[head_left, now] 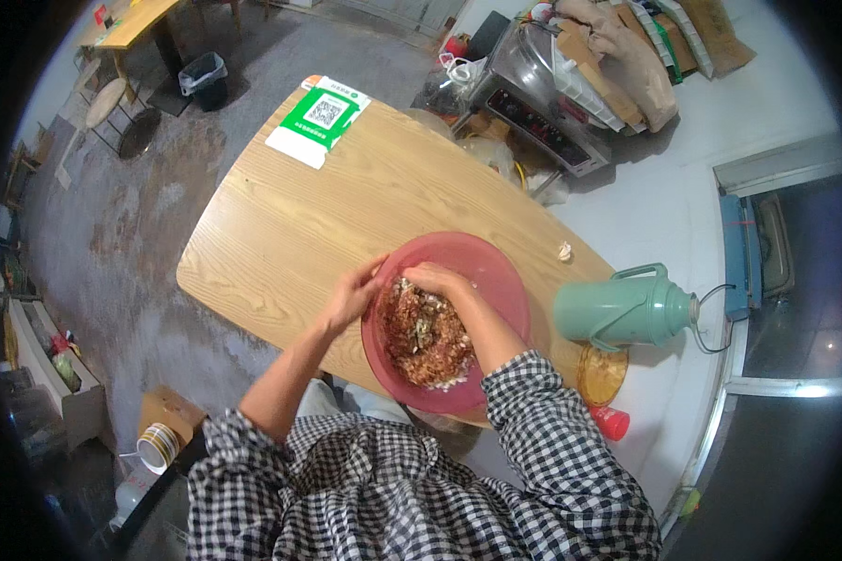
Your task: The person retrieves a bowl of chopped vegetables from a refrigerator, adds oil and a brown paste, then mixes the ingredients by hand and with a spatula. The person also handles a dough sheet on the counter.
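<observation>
A large red plastic bowl [496,271] sits at the near edge of a wooden table [299,224]. It holds a brown minced mixture [426,337] with pale bits in it. My left hand [354,294] grips the bowl's left rim. My right hand [438,279] is down inside the bowl, fingers curled into the mixture. Both sleeves are black-and-white check, pushed up from the forearms.
A green thermos jug [627,307] stands right of the bowl, with a round amber lid [601,374] and a red cap [611,423] near it. A green-and-white card [320,120] lies at the table's far end. A small pale clove-like piece [564,251] lies behind the bowl. Cluttered metal appliances [552,93] stand beyond.
</observation>
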Demonstrator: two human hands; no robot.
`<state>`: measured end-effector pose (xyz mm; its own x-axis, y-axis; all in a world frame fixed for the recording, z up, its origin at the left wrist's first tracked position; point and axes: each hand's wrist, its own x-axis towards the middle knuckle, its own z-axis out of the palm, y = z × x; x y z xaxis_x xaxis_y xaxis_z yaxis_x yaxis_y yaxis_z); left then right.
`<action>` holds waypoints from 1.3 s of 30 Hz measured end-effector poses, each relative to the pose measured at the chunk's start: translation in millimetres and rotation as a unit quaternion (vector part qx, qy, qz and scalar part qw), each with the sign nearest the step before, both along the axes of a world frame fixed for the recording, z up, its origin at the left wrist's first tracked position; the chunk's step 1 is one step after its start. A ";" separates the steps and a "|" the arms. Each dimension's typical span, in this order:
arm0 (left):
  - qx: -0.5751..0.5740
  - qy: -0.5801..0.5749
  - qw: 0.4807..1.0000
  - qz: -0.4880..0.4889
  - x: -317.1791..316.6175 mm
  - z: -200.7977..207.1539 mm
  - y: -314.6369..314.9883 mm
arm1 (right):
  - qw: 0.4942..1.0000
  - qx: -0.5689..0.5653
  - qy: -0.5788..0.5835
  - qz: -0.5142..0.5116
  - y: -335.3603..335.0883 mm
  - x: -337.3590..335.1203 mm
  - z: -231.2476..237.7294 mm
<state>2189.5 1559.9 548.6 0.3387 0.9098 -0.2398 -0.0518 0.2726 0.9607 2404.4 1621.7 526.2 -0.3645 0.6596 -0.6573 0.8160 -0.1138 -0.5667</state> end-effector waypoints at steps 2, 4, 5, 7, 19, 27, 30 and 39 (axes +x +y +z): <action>0.002 -0.017 0.998 -0.053 1.5 2.6 22.8 | 0.995 -0.015 0.068 0.067 -22.1 -10.4 16.4; -0.004 0.009 0.995 -0.103 2.3 3.6 44.7 | 0.961 0.078 -0.173 0.203 -70.8 -4.3 49.2; -0.005 0.033 0.991 -0.128 3.3 3.1 50.6 | 0.950 0.147 -0.187 0.204 -96.7 -0.1 59.6; 0.009 0.077 0.984 -0.159 6.1 2.2 62.0 | 0.944 0.182 -0.207 0.183 -123.9 7.5 63.4; -0.169 -0.070 0.982 0.044 -18.9 42.5 -71.2 | 0.977 0.122 -0.134 0.115 -93.6 47.5 76.0; -0.067 -0.052 0.996 -0.023 -14.9 4.7 -11.3 | 0.999 -0.032 -0.042 -0.008 2.0 -19.0 16.5; -0.012 -0.015 0.998 -0.064 -10.6 6.7 23.6 | 0.985 0.066 -0.059 0.149 -36.0 -26.2 30.0; 0.028 0.051 0.996 -0.074 -1.4 16.9 45.1 | 0.896 0.238 -0.315 0.201 -90.1 25.0 13.9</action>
<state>2188.1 1604.9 565.5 0.4469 0.8645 -0.2302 0.0841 0.2156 0.9729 2429.5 1531.6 540.1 -0.2914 0.8189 -0.4944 0.9120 0.3938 0.1148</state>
